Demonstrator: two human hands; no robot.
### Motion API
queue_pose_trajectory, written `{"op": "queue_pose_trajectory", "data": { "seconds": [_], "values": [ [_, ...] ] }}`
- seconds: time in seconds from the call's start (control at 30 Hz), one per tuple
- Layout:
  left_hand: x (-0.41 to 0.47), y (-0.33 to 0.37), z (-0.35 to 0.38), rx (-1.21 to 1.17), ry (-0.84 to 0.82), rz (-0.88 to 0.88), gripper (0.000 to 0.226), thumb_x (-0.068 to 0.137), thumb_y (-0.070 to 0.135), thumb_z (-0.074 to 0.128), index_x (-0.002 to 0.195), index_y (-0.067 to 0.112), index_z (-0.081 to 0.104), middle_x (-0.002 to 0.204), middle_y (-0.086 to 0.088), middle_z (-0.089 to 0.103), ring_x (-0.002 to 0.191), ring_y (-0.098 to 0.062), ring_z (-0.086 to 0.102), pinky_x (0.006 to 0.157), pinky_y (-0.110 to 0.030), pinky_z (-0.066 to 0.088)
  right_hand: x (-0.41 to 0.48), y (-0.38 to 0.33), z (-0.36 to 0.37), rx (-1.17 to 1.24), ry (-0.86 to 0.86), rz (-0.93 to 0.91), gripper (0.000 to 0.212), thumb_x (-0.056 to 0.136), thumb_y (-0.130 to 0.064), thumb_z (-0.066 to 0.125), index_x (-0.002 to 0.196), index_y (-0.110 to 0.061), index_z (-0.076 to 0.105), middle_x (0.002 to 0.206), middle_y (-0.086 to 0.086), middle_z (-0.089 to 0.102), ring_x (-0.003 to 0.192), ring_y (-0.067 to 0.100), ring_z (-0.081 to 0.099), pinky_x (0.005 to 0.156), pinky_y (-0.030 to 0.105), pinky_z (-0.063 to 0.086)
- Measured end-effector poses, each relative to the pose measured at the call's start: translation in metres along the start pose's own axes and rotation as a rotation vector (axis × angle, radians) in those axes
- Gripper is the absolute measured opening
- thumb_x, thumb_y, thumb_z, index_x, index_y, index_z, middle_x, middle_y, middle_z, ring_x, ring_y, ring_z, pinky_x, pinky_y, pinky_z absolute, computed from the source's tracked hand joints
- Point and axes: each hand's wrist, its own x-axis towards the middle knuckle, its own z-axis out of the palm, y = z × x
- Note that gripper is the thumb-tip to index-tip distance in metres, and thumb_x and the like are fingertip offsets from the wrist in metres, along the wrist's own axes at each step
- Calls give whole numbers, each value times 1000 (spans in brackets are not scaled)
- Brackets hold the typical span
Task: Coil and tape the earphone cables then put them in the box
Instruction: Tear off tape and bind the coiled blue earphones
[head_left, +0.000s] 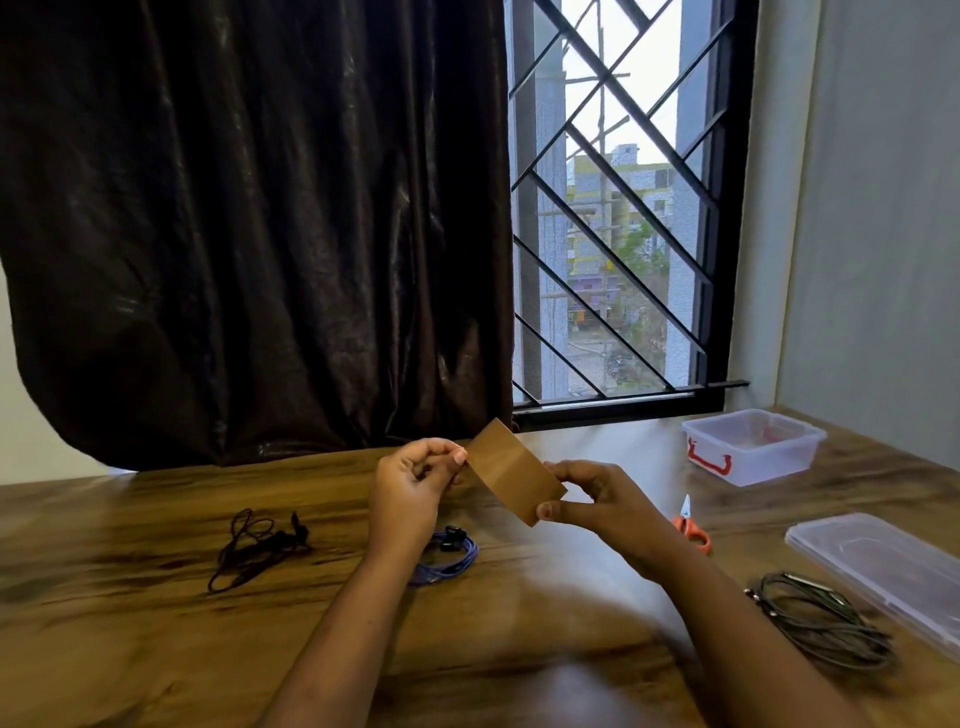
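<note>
Surface (156, 649): wood, below a curtained window.
Box (753, 447): open, far right corner.
Cables: black coil (826, 618) right edge; blue coil (447, 561) and a loose cable (254, 545) mid-surface.
Tape strip (511, 470): your left hand (410, 488) and right hand (597, 499) each pinch an end.
Risk: slack could fold it onto itself.

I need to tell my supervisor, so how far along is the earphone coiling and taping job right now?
Early to midway. Done: the blue earphones and the black cable look coiled, but I see no tape on them. In hand: the left hand and right hand stretch a brown tape strip. Left: the dark earphones lie loose, and the clear box holds no cables, its lid off.
</note>
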Motion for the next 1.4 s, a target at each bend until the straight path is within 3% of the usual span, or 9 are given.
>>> {"op": "queue_pose_trajectory", "data": {
  "seconds": [0.43,0.57,0.63,0.8,0.87,0.97,1.07,1.23,1.4],
  "values": [
    [-5,0,4,69,12,2,17,88,6,61,78,17,68,76,-1,70,71,-7,67,63,-14,51,1,10,-1,7,25,41,24,72,-17,80,93,-27,74,112,1,66,113,14,56,100,42,46],
    [-8,-3,10,201,47,7,16,91,10,58,80,19,66,72,3,67,67,-18,62,60,-32,51,2,12,0,5,15,45,23,75,-15,79,94,-27,72,111,1,66,113,14,57,98,39,47],
    [-7,-2,11,213,68,30,16,91,11,58,80,20,66,72,3,67,69,-19,63,62,-33,52,3,12,1,4,21,41,24,75,-16,78,95,-27,71,112,1,66,113,15,57,96,36,47],
    [-5,-2,7,224,32,71,22,91,16,59,110,24,68,93,14,68,84,-2,64,74,-22,55,3,10,3,7,18,15,22,77,-15,77,93,-28,72,111,-1,67,113,12,57,96,33,47],
    [-5,-2,7,218,9,51,18,92,17,58,104,21,71,93,9,70,81,-1,66,71,-20,55,3,10,2,17,22,8,21,76,-15,78,91,-30,72,111,0,67,112,13,57,96,34,47],
    [-4,0,6,171,32,43,12,89,10,61,88,16,72,73,3,69,62,0,62,58,-15,50,5,13,0,-8,16,16,21,76,-18,79,91,-30,71,112,0,66,114,15,56,96,34,46],
    [-2,1,5,117,32,6,12,88,5,61,82,11,69,70,-1,67,57,1,61,54,-12,47,7,19,1,-36,28,32,32,67,-34,83,97,-28,71,118,3,62,117,18,54,98,39,46],
    [-1,-2,7,308,17,41,15,94,10,53,82,15,61,75,1,63,65,-8,59,53,-13,46,7,19,-1,-51,-6,38,28,75,-22,80,101,-25,71,117,-1,64,115,15,55,96,35,46],
    [-3,-7,10,577,27,191,17,96,10,45,83,18,51,89,3,51,76,-7,49,58,-13,34,9,19,1,-170,31,26,24,76,-26,79,98,-29,70,112,-2,64,107,14,57,84,24,44]
  ]
}}
